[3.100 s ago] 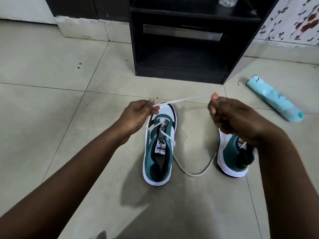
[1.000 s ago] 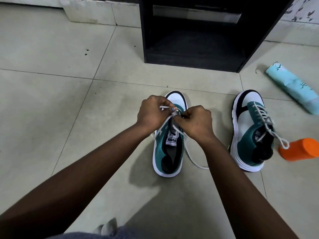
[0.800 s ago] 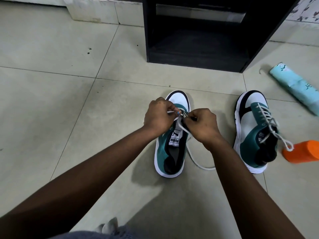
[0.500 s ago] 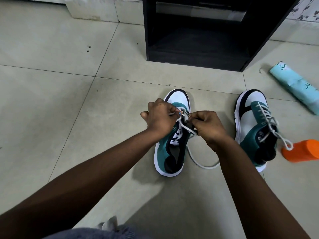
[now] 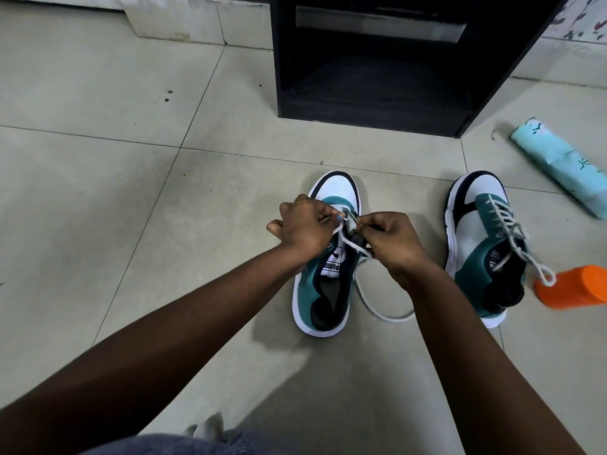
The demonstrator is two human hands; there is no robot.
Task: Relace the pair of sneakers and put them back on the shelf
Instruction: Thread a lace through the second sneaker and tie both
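Left hand (image 5: 307, 226) and right hand (image 5: 392, 239) both pinch the white lace (image 5: 368, 292) over the near sneaker (image 5: 323, 290) (its slack loops onto the floor); second sneaker (image 5: 476, 244) stands laced.

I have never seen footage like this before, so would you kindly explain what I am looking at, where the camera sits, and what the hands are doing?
There is no machine here: a person wears one wide-angle camera on the head, looking forward and down at their own arms. The left hand and right hand meet over the near sneaker on the tiled floor, both pinching its white lace near the front eyelets; the loose end trails on the tile. The second sneaker, already laced, stands to the right. Beside it lie an orange container and a pale blue patterned roll. Ahead stands the dark shelf unit, where the shoes belong.
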